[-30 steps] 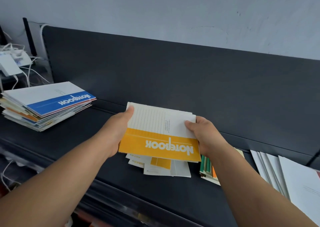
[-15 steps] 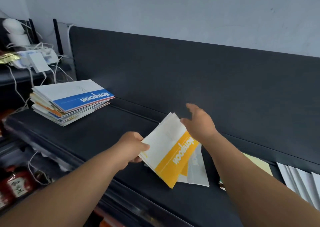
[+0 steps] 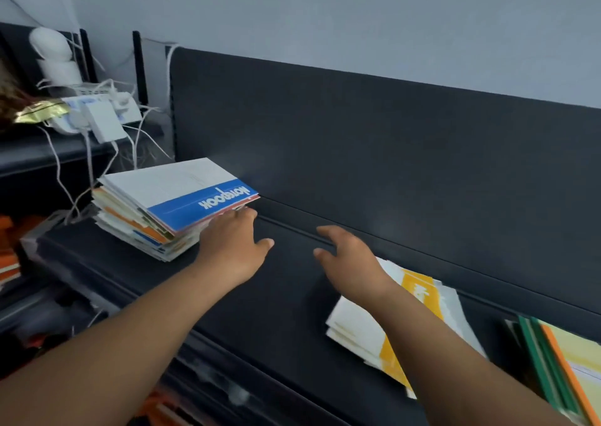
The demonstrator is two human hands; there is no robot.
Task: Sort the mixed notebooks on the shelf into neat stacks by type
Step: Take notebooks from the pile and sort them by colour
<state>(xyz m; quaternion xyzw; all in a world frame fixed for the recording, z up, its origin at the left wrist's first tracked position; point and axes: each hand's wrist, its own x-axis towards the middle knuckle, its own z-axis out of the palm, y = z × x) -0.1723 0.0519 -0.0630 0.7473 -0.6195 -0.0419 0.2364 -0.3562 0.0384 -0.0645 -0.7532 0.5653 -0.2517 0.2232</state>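
Note:
A mixed stack of notebooks point(image 3: 156, 204), topped by a white and blue one marked NOTEBOOK, lies at the left end of the dark shelf point(image 3: 286, 298). My left hand point(image 3: 232, 243) reaches to the stack's right edge, its fingertips touching the lower notebooks there. My right hand point(image 3: 348, 256) hovers over the shelf with fingers spread and holds nothing. Behind my right wrist lies a small pile of white and yellow notebooks point(image 3: 364, 331), partly hidden by my forearm.
Green, orange and pale yellow notebooks point(image 3: 566, 360) lie at the right edge of the shelf. The shelf's dark back panel point(image 3: 390, 152) rises behind. A white power strip with cables point(image 3: 97, 116) sits on a ledge at the far left.
The yellow notebook has been let go onto the yellow pile. Both hands have moved left toward the mixed stack, and my view has turned left.

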